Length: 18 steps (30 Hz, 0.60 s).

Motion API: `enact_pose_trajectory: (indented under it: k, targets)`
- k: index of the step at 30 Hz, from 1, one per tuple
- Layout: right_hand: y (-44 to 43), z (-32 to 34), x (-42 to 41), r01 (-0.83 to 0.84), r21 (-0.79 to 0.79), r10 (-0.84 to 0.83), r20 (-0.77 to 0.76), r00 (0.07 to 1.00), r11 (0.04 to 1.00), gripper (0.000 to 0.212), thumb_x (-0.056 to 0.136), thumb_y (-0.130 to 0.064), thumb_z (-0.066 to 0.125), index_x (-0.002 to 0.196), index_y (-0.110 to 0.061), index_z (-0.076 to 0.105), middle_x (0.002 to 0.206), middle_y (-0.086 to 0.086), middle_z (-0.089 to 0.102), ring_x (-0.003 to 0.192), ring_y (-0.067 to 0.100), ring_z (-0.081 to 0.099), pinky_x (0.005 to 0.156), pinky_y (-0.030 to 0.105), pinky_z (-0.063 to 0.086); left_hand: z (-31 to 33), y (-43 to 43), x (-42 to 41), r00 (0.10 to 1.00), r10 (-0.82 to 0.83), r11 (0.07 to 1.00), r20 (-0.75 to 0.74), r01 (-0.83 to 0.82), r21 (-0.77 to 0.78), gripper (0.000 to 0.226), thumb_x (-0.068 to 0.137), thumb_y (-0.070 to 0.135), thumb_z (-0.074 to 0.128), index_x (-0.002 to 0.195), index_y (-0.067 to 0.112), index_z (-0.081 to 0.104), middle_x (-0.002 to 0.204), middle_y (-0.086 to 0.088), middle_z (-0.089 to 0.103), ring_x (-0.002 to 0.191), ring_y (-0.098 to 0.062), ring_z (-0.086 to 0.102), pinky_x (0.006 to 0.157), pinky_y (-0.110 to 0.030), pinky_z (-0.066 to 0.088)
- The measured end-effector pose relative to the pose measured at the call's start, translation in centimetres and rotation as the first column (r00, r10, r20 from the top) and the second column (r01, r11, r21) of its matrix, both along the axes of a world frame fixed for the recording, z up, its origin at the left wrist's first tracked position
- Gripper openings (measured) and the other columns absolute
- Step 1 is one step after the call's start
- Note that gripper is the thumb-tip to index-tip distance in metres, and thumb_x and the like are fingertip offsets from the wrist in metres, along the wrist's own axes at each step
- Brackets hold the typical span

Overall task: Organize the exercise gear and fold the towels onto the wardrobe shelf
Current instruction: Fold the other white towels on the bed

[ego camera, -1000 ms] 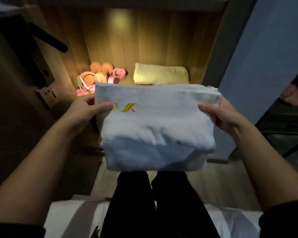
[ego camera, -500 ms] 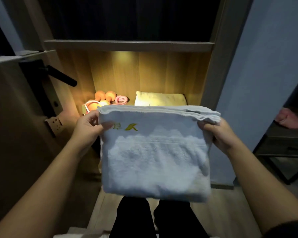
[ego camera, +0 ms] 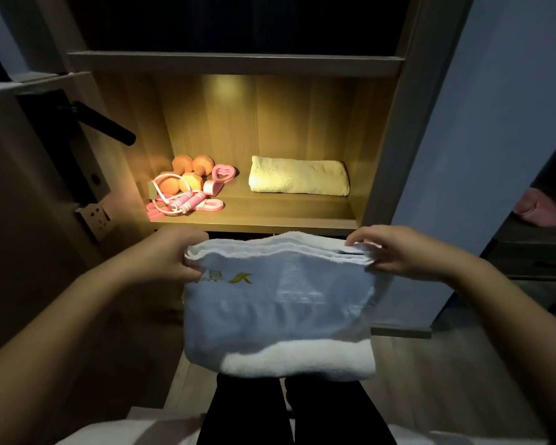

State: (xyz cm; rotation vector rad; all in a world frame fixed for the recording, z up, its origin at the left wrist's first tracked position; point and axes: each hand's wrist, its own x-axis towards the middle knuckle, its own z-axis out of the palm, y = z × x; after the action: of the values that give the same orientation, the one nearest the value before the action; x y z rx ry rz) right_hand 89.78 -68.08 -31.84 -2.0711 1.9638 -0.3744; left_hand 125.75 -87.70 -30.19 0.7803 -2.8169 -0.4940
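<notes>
shelf of wardrobe (ego camera: 270, 216), lit warm from above, open at front. on its left part, in one loose group: orange dumbbells (ego camera: 191, 170) at back, pink jump rope (ego camera: 187, 200) with white cord just in front of them, pink heart-shaped grips (ego camera: 224, 173) beside. on its right part, well apart from that group: folded yellow towel (ego camera: 299, 179), lying flat near back wall. in front of shelf and lower, not on it: folded white towel (ego camera: 280, 309), held up in air, several layers showing at top edge, yellow mark near top left corner, thick fold at bottom. left hand (ego camera: 170, 255) pinching top left corner, thumb on front side, other fingers behind. right hand (ego camera: 395, 252) gripping top right corner, fingers curled over layered edge. at far left: dark door handle (ego camera: 103, 125), pale socket plate (ego camera: 97, 216) lower. under white towel: two legs in black.
</notes>
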Motion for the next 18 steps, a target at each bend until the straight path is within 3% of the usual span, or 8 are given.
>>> enact_pose_trajectory:
  k: [3, 7, 11, 15, 18]
  targets:
    - [0.0, -0.6, 0.8, -0.025, 0.02, 0.028, -0.124, 0.992, 0.999, 0.059, 0.088, -0.019, 0.07, 0.125, -0.055, 0.044, 0.122, -0.019, 0.051, 0.108, 0.005, 0.055, 0.09, 0.027, 0.053, 0.5, 0.1, -0.5, 0.982, 0.0, 0.998, 0.19, 0.013, -0.069, 0.018, 0.079, 0.014, 0.075, 0.094, 0.011, 0.064, 0.093, -0.001, 0.062, 0.087, -0.015, 0.057, 0.074, -0.032, 0.047]
    - [0.0, -1.2, 2.1, -0.062, 0.086, 0.087, -0.333, 0.939, 0.994, 0.078, 0.093, -0.018, 0.061, 0.139, -0.064, 0.017, 0.107, -0.009, 0.042, 0.087, 0.013, 0.051, 0.072, 0.035, 0.051, 0.6, 0.1, -1.2, 0.939, 0.004, 0.99, 0.344, 0.044, -0.132, 0.014, 0.081, 0.017, 0.071, 0.091, 0.013, 0.063, 0.096, 0.001, 0.058, 0.084, -0.015, 0.055, 0.072, -0.034, 0.046]
    - [0.3, -1.9, 2.3, -0.081, 0.198, 0.155, -0.388, 0.909, 0.977, 0.029, 0.087, -0.045, 0.045, 0.115, -0.04, 0.044, 0.105, -0.009, 0.042, 0.086, 0.019, 0.051, 0.071, 0.043, 0.049, 0.1, 0.5, -1.1, 0.959, -0.028, 0.988, 0.282, 0.07, -0.14, 0.012, 0.079, 0.017, 0.072, 0.082, 0.016, 0.061, 0.094, 0.007, 0.051, 0.08, -0.01, 0.053, 0.07, -0.033, 0.046]
    - [0.0, -2.9, 2.3, -0.046, 0.337, 0.199, -0.434, 0.879, 0.94, 0.012, 0.086, -0.02, 0.057, 0.098, -0.021, 0.056, 0.105, -0.002, 0.047, 0.086, 0.019, 0.051, 0.072, 0.037, 0.046, -0.3, 1.2, -1.4, 0.952, -0.068, 0.988, 0.299, 0.107, -0.115, 0.011, 0.08, 0.019, 0.072, 0.078, 0.021, 0.061, 0.094, 0.01, 0.05, 0.08, -0.008, 0.055, 0.073, -0.036, 0.05]
    - [-0.4, -3.1, 2.1, -0.024, 0.271, 0.141, -0.421, 0.896, 0.962, 0.007, 0.082, -0.012, 0.06, 0.087, -0.016, 0.06, 0.094, 0.0, 0.055, 0.08, 0.017, 0.051, 0.067, 0.034, 0.043, -0.5, 1.4, -1.5, 0.927, -0.092, 0.98, 0.363, 0.148, -0.131, 0.007, 0.082, 0.02, 0.069, 0.079, 0.02, 0.062, 0.094, 0.008, 0.054, 0.082, -0.009, 0.056, 0.075, -0.034, 0.05]
